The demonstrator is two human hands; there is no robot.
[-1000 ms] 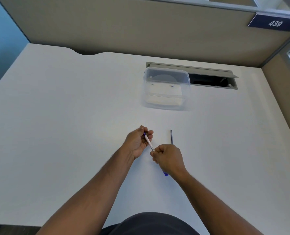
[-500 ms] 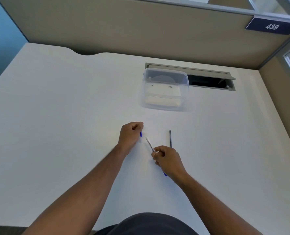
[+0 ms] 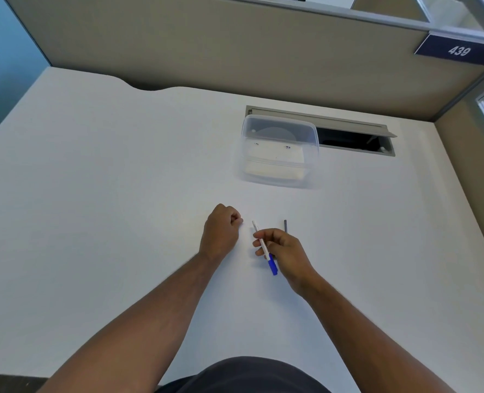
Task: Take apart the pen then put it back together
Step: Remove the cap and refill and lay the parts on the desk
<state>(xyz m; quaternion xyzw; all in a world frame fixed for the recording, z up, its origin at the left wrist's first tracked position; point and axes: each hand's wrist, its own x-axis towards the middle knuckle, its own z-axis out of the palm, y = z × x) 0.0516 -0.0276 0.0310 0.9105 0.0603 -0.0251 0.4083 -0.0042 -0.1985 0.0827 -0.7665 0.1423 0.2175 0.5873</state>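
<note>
My right hand (image 3: 284, 251) grips the white pen barrel (image 3: 259, 236), which slants across its fingers. The barrel's open tip points up-left and its blue cap (image 3: 272, 266) sticks out below the fingers. The dark thin refill (image 3: 285, 224) lies on the white desk (image 3: 107, 208) just behind my right hand, its near end hidden by the hand. My left hand (image 3: 221, 231) rests on the desk left of the barrel, curled into a fist. The small blue pen piece it held a moment ago is hidden inside the fingers.
A clear plastic container (image 3: 279, 151) with a lid stands beyond the hands. Behind it an open cable slot (image 3: 354, 140) is cut into the desk. Beige partition walls close the back and right sides.
My left hand pulled a small blue piece off the barrel's far end, moved left and closed over it. My right hand turned, so the barrel and its blue cap now show.
</note>
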